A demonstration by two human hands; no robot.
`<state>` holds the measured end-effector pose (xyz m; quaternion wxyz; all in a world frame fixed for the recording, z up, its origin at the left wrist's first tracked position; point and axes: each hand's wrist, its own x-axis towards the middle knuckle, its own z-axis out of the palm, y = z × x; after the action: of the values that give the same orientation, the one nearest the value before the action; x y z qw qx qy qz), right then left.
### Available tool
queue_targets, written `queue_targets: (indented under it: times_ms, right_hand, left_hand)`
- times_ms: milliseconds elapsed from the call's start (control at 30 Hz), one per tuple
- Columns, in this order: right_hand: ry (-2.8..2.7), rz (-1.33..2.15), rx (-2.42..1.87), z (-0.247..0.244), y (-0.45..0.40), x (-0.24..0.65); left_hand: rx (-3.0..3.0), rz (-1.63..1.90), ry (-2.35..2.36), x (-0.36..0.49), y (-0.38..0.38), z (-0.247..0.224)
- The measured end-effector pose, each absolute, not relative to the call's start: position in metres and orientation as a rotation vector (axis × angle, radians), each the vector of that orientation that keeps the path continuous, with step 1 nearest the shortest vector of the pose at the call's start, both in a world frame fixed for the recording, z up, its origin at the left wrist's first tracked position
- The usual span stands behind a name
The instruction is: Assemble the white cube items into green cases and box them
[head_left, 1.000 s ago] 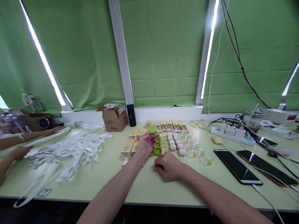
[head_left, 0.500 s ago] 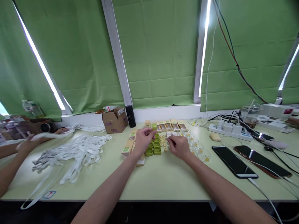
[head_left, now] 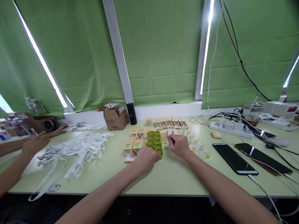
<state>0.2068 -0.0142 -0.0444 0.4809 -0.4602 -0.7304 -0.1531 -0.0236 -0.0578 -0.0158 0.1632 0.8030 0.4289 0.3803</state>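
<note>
My left hand is at the near end of two columns of small olive-green boxes. Its curled fingers close on the nearest green box, and the hand partly covers the row there. My right hand hovers just right of the small pale-yellow pieces, thumb and fingers pinched together. Whatever is in that pinch is too small to make out. Behind the right hand lie white pieces. Clear plastic cups with yellow bits stand to its right.
Open kraft cartons stand left of the green boxes, with another row behind. A cardboard box and black cylinder are at the back. White straps lie left by a co-worker's hands. Phones and a power strip sit right.
My left hand has moved from the far end of the green boxes to the near end, where another green box now sits. My right hand has hardly moved. The co-worker's hands have shifted.
</note>
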Motion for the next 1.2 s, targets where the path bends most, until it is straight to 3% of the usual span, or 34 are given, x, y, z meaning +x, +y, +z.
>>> queue_targets:
  times_ms: [167,333,433,733,1033,1200]
  right_hand:
    - [-1.786,-0.379,-1.097,-0.045,-0.016,0.205]
    - [-1.79,-0.375,-1.076,-0.045,-0.017,0.203]
    - [-1.798,-0.367,-1.068,-0.045,-0.017,0.202]
    - [-1.803,-0.372,-1.048,-0.046,-0.017,0.201]
    - [-1.8,-0.392,-0.999,-0.045,-0.019,0.198]
    - [-1.799,-0.404,-0.964,-0.045,-0.02,0.196]
  left_hand:
    - [2.759,0.732,1.262,-0.021,-0.054,-0.02]
    - [2.864,0.189,1.454,-0.017,-0.057,-0.012]
    - [2.874,0.061,1.497,-0.015,-0.06,-0.007]
    - [2.822,0.11,1.52,-0.016,-0.062,-0.001]
    - [2.725,0.855,1.585,-0.036,-0.01,0.037]
    - [2.601,0.451,2.005,-0.031,0.062,0.054]
